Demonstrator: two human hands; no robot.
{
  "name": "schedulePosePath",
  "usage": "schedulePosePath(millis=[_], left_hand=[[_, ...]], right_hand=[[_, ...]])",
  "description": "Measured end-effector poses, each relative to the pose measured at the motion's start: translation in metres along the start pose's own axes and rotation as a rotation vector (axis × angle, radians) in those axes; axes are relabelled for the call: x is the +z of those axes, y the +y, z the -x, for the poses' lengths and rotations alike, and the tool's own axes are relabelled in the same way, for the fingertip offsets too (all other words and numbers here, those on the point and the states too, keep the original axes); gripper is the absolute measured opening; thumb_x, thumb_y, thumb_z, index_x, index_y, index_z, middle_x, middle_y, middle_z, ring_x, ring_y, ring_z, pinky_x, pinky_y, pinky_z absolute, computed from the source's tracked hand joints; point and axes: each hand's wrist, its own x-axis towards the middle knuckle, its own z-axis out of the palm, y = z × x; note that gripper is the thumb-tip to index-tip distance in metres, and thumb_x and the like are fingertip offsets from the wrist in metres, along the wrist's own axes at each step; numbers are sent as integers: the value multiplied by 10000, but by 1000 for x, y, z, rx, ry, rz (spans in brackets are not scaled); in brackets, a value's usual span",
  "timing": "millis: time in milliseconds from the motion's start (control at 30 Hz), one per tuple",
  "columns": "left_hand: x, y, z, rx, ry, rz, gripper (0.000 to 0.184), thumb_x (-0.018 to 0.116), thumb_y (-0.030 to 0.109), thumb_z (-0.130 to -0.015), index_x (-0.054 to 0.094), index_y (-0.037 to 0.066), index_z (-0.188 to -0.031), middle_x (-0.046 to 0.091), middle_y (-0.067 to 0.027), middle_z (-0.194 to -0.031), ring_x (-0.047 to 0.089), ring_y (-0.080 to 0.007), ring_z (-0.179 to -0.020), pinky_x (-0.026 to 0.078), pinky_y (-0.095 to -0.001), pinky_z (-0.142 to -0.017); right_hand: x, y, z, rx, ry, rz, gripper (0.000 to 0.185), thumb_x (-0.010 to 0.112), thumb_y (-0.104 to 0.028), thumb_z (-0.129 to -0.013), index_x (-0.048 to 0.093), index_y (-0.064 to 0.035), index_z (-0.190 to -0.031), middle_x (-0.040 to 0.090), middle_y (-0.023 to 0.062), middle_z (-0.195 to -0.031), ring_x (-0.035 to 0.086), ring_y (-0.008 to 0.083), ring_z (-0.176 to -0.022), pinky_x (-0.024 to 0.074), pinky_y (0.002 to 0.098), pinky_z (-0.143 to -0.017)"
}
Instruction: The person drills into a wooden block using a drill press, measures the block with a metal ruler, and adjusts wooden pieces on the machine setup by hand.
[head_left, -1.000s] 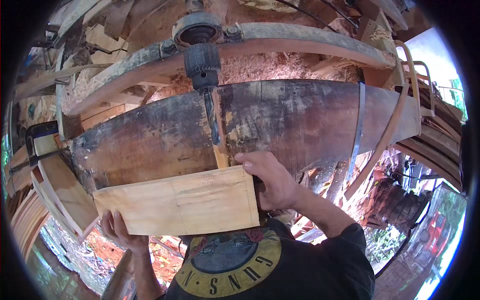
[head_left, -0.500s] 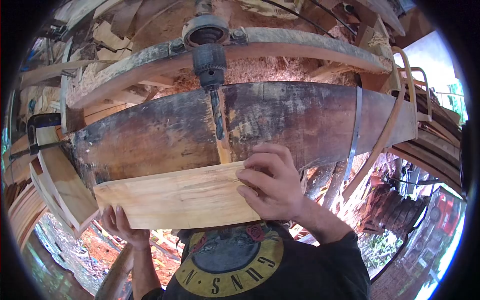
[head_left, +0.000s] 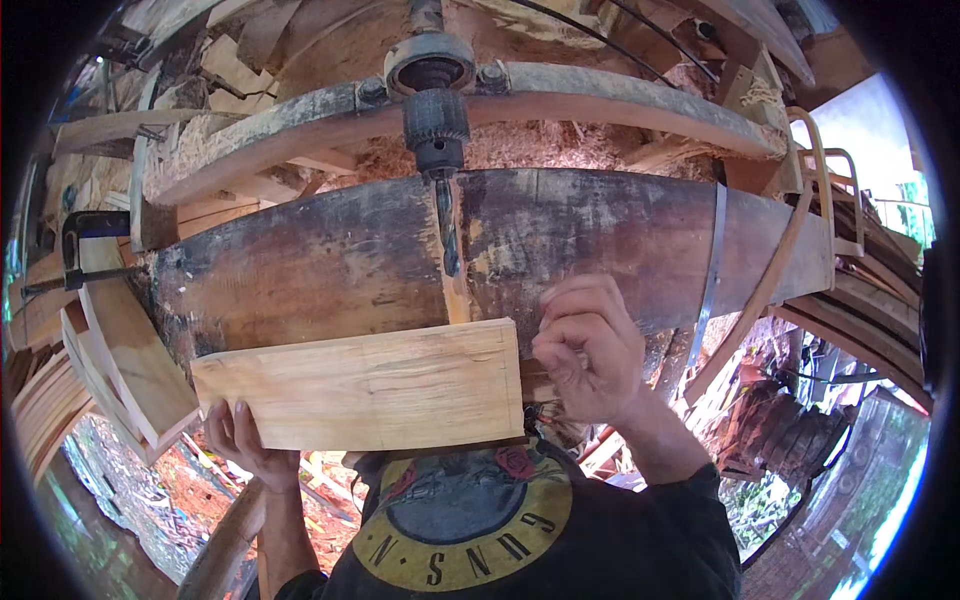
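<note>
A pale wooden board (head_left: 360, 390) with faint pencil lines lies at the near edge of the dark, stained worktable (head_left: 330, 270). My left hand (head_left: 242, 440) grips the board's lower left corner, fingertips on its face. Just right of the board's right end, my right hand (head_left: 592, 350) is raised with its fingers curled together and apart from the board; whether something small is between them is hidden. A drill bit (head_left: 450, 240) in a black chuck (head_left: 436, 130) lies beyond the board, over a light groove in the table.
A curved wooden beam (head_left: 620, 95) crosses behind the table. At the left, a black clamp (head_left: 75, 250) sits by angled wooden pieces (head_left: 140, 360). A metal strip (head_left: 712, 270) and a wooden strip (head_left: 765, 290) cross the table's right part. Curved boards (head_left: 860, 320) are stacked at the far right.
My right hand has let go of the board's right end and moved right, its fingers curling in. The board has stayed in my left hand, its face tilting slightly.
</note>
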Motion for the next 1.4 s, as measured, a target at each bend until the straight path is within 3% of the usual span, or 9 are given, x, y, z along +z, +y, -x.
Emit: schedulePosePath(millis=[367, 467, 667, 867, 967, 1067, 1167, 1267, 1400], left_hand=[[-2, 0, 0, 11, -18, -72, 733, 780, 454, -955, 472, 48, -1481, 312, -243, -1537, 373, -430, -1451, 478, -574, -1163], [-5, 3, 0, 5, -27, -110, 751, 787, 464, -945, 479, 45, -1485, 315, -248, -1539, 381, -433, -1445, 483, -571, -1155], [-10, -1, 0, 13, -40, -126, 768, 780, 510, -936, 506, 37, -1475, 374, -258, -1510, 392, -443, -1432, 505, -565, -1119], [-7, 1, 0, -37, -4, -32, 748, 758, 526, -946, 529, 39, -1466, 394, -257, -1504, 399, -438, -1419, 505, -561, -1106], [-8, -2, 2, -32, -17, -47, 757, 760, 530, -943, 526, 43, -1473, 393, -257, -1503, 391, -441, -1423, 504, -559, -1105], [-6, -2, 2, -30, -13, -35, 761, 773, 519, -936, 522, 45, -1477, 392, -261, -1499, 385, -444, -1426, 507, -554, -1102], [-4, -1, 2, -34, -6, -34, 757, 783, 503, -933, 520, 46, -1476, 387, -265, -1495, 386, -448, -1431, 506, -556, -1109], [-5, -2, 2, -25, -14, -35, 756, 788, 498, -930, 520, 43, -1470, 379, -266, -1493, 390, -453, -1435, 503, -563, -1121], [-6, -2, 2, -39, -37, -41, 761, 794, 499, -923, 521, 36, -1462, 372, -267, -1491, 398, -460, -1435, 501, -572, -1131]], right_hand=[[7, -18, -21, -207, -296, 411, 195, 682, -143, -726, 652, -21, -875, 583, 98, -922, 590, 302, -975, 464, 479, -945], [6, -25, -34, -270, -456, 454, 165, 643, -171, -746, 639, -18, -810, 576, 102, -887, 572, 290, -934, 463, 473, -903], [22, -9, -48, -270, -478, 368, 127, 673, -121, -701, 642, -36, -790, 580, 97, -835, 582, 294, -908, 456, 458, -830], [-15, -16, -60, -89, 78, 23, 167, 728, 65, -722, 638, -25, -830, 648, 115, -873, 621, 274, -779, 504, 365, -707], [-42, 16, -35, 75, 278, -101, 155, 783, 30, -797, 667, -20, -887, 664, 130, -893, 632, 275, -765, 517, 332, -692], [-39, 30, -22, 107, 290, 240, 157, 790, 11, -823, 683, -26, -931, 661, 135, -926, 642, 290, -804, 525, 360, -688], [-17, -6, -28, 83, 147, 296, 159, 788, -19, -824, 687, -43, -944, 665, 122, -991, 650, 298, -882, 528, 411, -748], [-5, -23, -23, -69, -225, 300, 155, 766, -71, -833, 687, -48, -966, 658, 107, -1036, 636, 300, -965, 498, 458, -843], [17, -27, -23, -125, -224, 388, 115, 721, -112, -827, 671, -31, -893, 610, 94, -918, 593, 295, -934, 454, 458, -880]])
